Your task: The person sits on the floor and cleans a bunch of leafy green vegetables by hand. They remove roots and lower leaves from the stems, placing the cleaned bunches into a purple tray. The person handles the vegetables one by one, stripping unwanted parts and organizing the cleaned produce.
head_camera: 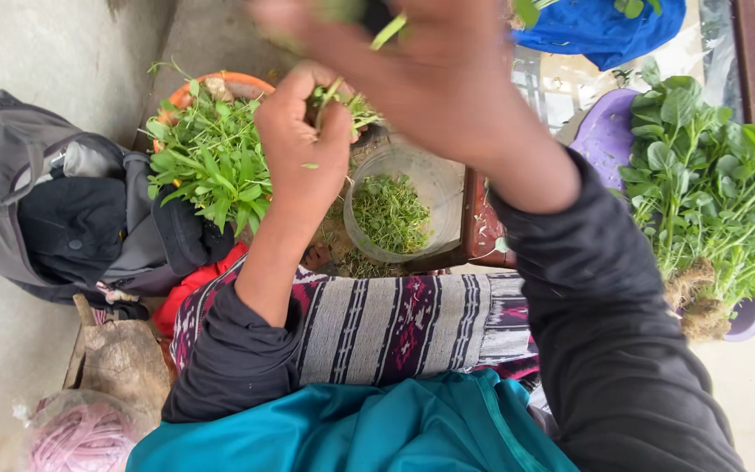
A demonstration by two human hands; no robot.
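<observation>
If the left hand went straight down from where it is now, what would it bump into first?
Most likely the clear plastic container with chopped greens in it. The left hand holds a green sprig just above and beside its rim. Depth is hard to judge from this top view, so it might land on the scraps beside the container.

Both hands (308, 131) (421, 70) pinch green sprig (342, 98) above clear tub (412, 179) of plucked leaves; leafy bunches either side.
</observation>
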